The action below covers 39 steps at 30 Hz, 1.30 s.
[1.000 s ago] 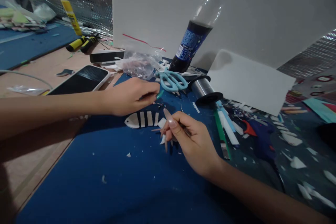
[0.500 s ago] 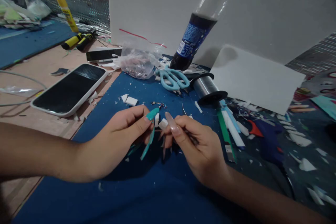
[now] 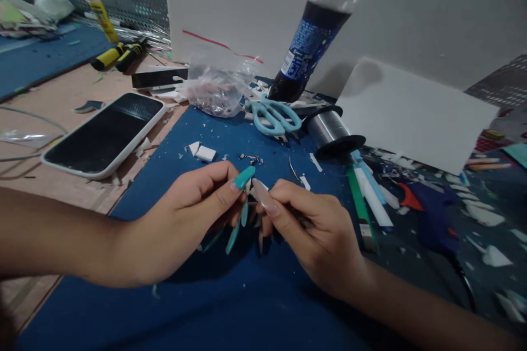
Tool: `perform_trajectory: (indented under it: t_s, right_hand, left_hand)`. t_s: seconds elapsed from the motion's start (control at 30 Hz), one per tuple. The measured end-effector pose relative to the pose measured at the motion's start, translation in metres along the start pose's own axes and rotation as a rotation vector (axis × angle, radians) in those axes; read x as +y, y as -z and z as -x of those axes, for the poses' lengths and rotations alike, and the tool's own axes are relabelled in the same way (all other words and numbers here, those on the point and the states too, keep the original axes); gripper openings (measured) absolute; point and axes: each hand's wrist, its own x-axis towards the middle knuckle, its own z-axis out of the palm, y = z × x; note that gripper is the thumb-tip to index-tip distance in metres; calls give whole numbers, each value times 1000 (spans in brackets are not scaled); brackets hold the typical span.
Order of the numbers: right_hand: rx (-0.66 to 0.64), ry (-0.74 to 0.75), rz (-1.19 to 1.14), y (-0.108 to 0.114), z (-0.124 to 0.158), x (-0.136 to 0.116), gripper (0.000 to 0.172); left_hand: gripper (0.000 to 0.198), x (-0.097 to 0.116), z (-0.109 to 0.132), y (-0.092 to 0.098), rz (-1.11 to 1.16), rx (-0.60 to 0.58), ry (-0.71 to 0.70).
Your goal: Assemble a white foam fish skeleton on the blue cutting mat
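Observation:
Both of my hands meet over the blue mat (image 3: 173, 318), fingertips nearly touching. My left hand (image 3: 193, 219), with long teal nails, is pinched closed. Opposite it, my right hand (image 3: 317, 230), with long pale pink nails, is also pinched closed. Bits of white show near the fingertips, but whether they are held or lie behind on the mat I cannot tell. Just beyond the hands lie a small white block (image 3: 205, 153) and a little tangle of coloured bits (image 3: 252, 159).
Light-blue scissors (image 3: 269, 115), a wire spool (image 3: 331, 131) and a tilted bottle (image 3: 315, 38) stand behind. On the left are a phone (image 3: 105, 134) and a plastic bag (image 3: 216, 90). A dark blue glue gun (image 3: 436, 214) lies right, among white scraps.
My right fingertips have moved slightly left, closer to the left ones. The view has shifted a little, so the background objects sit slightly differently in it.

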Motion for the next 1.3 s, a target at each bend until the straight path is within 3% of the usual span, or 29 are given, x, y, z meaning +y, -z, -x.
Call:
perform_trajectory:
  t_s: [0.27, 0.83, 1.3]
  right_hand:
    - [3, 10, -23, -1, 0, -1, 31]
    - [-15, 1, -9, -1, 0, 0, 31]
    - [-49, -27, -27, 0, 2, 3, 29]
  left_hand:
    - [29, -1, 0, 3, -11, -14, -66]
    - [31, -2, 0, 2, -121, -7, -39]
    - [20, 0, 2, 2, -325, -83, -232]
